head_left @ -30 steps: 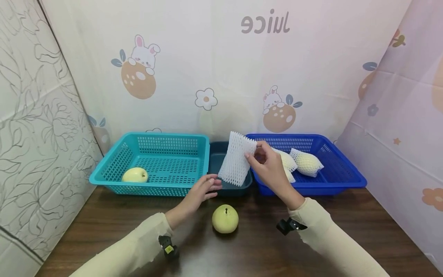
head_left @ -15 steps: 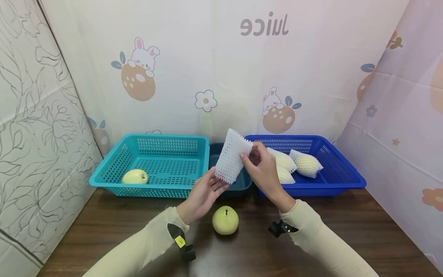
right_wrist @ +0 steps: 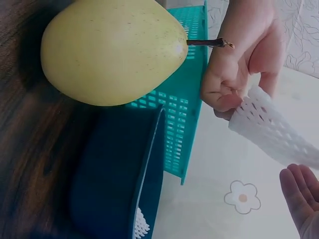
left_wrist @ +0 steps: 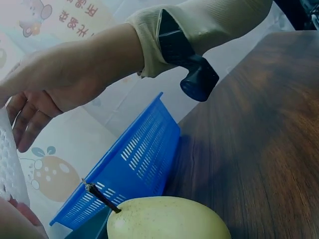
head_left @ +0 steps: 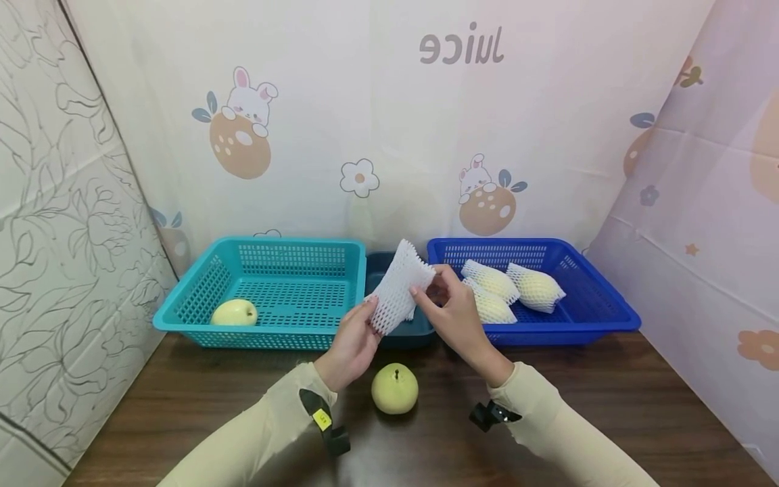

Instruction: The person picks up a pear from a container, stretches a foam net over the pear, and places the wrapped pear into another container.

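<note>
A white foam net sleeve (head_left: 398,287) is held up between both hands in the head view. My left hand (head_left: 353,345) grips its lower left end, thumb on the near side. With thumb and fingers my right hand (head_left: 452,308) pinches the upper right edge. Below the hands, a yellow-green pear (head_left: 394,389) stands upright on the table, stem up; it fills much of the right wrist view. The sleeve (right_wrist: 271,127) also shows there, with the left hand (right_wrist: 241,59) curled on one end.
A teal basket (head_left: 258,329) with one pear (head_left: 234,312) stands at left. A blue basket (head_left: 572,331) at right holds several pears in foam nets (head_left: 537,287). Between them sits a dark blue bin (head_left: 414,335), with white netting (right_wrist: 141,224) inside. All stand on a brown wooden table (head_left: 201,399).
My left hand has moved from beside the sleeve to gripping its lower end. The right hand has shifted slightly left and down with it. The pear on the table stays put.
</note>
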{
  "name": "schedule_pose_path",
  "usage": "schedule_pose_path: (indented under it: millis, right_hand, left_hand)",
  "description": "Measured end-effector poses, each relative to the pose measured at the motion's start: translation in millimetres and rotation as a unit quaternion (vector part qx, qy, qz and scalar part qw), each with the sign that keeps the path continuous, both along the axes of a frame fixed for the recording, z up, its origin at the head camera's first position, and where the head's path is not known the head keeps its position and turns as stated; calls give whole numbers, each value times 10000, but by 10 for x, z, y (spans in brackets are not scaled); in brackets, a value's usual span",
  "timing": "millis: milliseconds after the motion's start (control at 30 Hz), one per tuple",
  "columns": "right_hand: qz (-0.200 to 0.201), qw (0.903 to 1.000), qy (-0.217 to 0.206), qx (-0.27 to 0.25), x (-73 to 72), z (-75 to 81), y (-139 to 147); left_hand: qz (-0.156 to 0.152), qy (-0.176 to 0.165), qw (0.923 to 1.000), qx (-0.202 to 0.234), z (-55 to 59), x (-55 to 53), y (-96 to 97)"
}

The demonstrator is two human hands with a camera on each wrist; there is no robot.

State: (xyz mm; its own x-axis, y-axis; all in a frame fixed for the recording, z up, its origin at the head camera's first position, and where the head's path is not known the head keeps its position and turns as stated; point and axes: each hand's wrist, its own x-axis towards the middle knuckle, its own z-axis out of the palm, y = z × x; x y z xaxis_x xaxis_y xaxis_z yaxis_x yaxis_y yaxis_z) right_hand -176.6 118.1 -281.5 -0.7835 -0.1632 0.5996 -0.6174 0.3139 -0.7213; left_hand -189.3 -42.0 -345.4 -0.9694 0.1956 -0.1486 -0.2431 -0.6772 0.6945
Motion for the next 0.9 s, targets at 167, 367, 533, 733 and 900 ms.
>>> schedule_pose_path:
  millis: [167, 367, 533, 733, 900]
  right_hand:
    - [731, 9943, -376, -681, -100, -161, 84]
    - [1207, 9564, -2140, -1578, -275, -332, 152]
    - [1790, 8602, -4448, -1735, -306, -356, 91]
    - [2518, 7860, -5263, -2046, -304, -417, 62]
    - [2488, 7796, -5286, -2257, -303, -448, 49]
  left_hand:
    - [-181, 52, 9989, 424, -8, -26, -44]
    - [-731, 174, 9949, 667, 15, -38, -98]
    - [-1216, 182, 9908, 560, 52, -24, -90]
    - [-1406, 266, 9894, 230, 68, -11, -67]
    - [-1343, 294, 9905, -9, 45, -19, -80]
